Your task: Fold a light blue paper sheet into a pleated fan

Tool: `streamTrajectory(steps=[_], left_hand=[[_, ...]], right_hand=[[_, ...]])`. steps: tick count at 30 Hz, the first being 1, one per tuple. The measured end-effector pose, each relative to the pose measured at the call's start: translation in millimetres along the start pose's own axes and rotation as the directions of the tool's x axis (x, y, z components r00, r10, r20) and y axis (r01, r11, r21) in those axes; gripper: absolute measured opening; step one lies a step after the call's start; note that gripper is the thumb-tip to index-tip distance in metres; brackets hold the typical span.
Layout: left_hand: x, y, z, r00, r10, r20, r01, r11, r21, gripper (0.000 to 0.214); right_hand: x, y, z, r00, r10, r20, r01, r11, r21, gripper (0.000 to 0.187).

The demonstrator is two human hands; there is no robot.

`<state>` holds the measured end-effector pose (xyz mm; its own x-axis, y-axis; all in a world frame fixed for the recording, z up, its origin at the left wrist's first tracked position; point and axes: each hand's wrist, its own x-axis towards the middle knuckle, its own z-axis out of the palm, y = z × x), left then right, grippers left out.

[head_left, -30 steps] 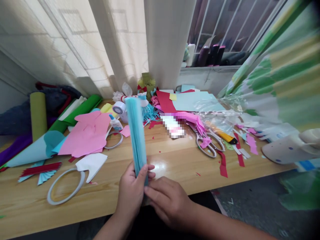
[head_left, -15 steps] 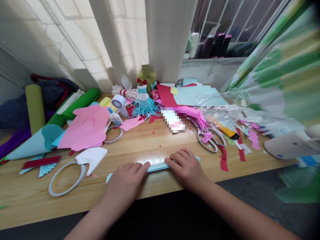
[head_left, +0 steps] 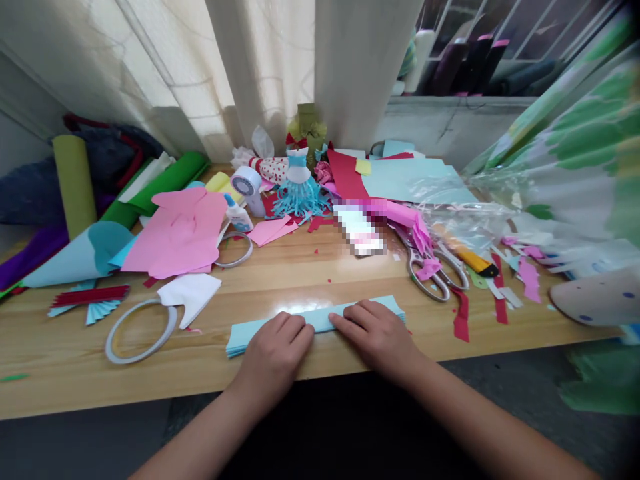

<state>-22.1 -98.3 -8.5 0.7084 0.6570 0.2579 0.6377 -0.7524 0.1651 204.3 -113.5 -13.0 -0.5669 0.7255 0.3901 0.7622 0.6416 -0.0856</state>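
Observation:
A folded strip of light blue paper [head_left: 320, 316] lies flat near the front edge of the wooden table [head_left: 60, 360]. My left hand [head_left: 277, 347] rests palm down on the strip's left half with the fingers curled against it. My right hand [head_left: 376, 333] presses on its right half, fingers laid flat and close together. Both ends of the strip stick out past my hands.
Scissors [head_left: 434, 267] and an orange cutter [head_left: 473, 259] lie to the right among red and pink scraps. A tape ring [head_left: 140, 331], pink sheets [head_left: 180, 230], a glue bottle [head_left: 237, 213] and paper rolls [head_left: 75, 183] lie left. A blue paper dress [head_left: 299, 187] stands at the back.
The blue strip was held upright in both hands a second ago. It now lies flat on the table under both hands, which are pressing it down.

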Motion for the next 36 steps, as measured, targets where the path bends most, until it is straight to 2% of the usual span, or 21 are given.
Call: streamTrajectory(steps=[4, 8, 9, 11, 13, 15, 16, 18, 21, 23, 26, 29, 34, 36], left_hand=[[0.8, -1.3, -1.3, 0.996, -0.044, 0.076, 0.044, 0.999, 0.0, 0.023], [6.3, -4.9, -5.3, 0.982, -0.081, 0.168, 0.078, 0.997, 0.021, 0.024], [9.2, -6.3, -7.2, 0.975, -0.087, 0.204, 0.083, 0.996, 0.028, 0.026], [16.8, -10.0, -12.5, 0.958, -0.086, 0.275, 0.08, 0.996, 0.033, 0.029], [25.9, -15.1, -19.3, 0.936, -0.08, 0.343, 0.09, 0.996, -0.014, 0.028], [34.9, -21.1, -26.2, 0.912, -0.07, 0.404, 0.122, 0.987, -0.105, 0.026], [38.9, -24.2, -29.1, 0.899, -0.06, 0.433, 0.14, 0.978, -0.153, 0.027], [44.8, -30.2, -33.0, 0.88, -0.022, 0.474, 0.157, 0.956, -0.247, 0.03], [48.6, -36.2, -34.0, 0.868, 0.036, 0.495, 0.159, 0.925, -0.346, 0.04], [48.7, -37.6, -32.9, 0.867, 0.043, 0.497, 0.167, 0.914, -0.37, 0.043], [47.9, -37.2, -30.5, 0.866, 0.037, 0.499, 0.176, 0.911, -0.373, 0.045], [48.4, -36.8, -29.3, 0.864, 0.027, 0.503, 0.182, 0.914, -0.362, 0.044], [49.3, -38.5, -34.9, 0.865, 0.041, 0.499, 0.169, 0.915, -0.367, 0.026], [48.3, -38.3, -38.4, 0.859, 0.06, 0.508, 0.156, 0.916, -0.371, 0.025]], right_hand=[[-0.1, 4.3, -1.5, 0.998, -0.059, 0.011, 0.059, 0.998, 0.024, 0.025], [0.9, 12.1, -4.0, 0.996, -0.033, 0.087, 0.03, 0.999, 0.042, 0.03], [2.4, 13.7, -5.3, 0.992, 0.003, 0.127, -0.011, 0.998, 0.064, 0.03], [7.4, 16.7, -8.8, 0.964, 0.13, 0.232, -0.166, 0.976, 0.142, 0.025], [14.2, 20.0, -12.8, 0.899, 0.256, 0.355, -0.352, 0.906, 0.238, 0.026], [21.0, 24.6, -16.1, 0.841, 0.305, 0.446, -0.464, 0.831, 0.306, 0.03], [23.8, 27.4, -17.2, 0.837, 0.281, 0.47, -0.464, 0.82, 0.335, 0.029], [27.7, 33.4, -17.9, 0.86, 0.184, 0.477, -0.391, 0.838, 0.382, 0.024], [29.6, 39.4, -17.0, 0.89, 0.046, 0.455, -0.256, 0.875, 0.411, 0.034], [29.8, 39.7, -16.8, 0.891, 0.055, 0.45, -0.259, 0.877, 0.405, 0.033], [30.9, 36.4, -18.4, 0.877, 0.127, 0.463, -0.335, 0.852, 0.401, 0.023], [33.0, 33.7, -20.2, 0.86, 0.177, 0.479, -0.391, 0.831, 0.395, 0.024], [35.2, 34.5, -19.4, 0.885, 0.105, 0.454, -0.294, 0.883, 0.367, 0.024], [35.2, 35.4, -18.5, 0.883, 0.083, 0.463, -0.271, 0.894, 0.356, 0.028]])
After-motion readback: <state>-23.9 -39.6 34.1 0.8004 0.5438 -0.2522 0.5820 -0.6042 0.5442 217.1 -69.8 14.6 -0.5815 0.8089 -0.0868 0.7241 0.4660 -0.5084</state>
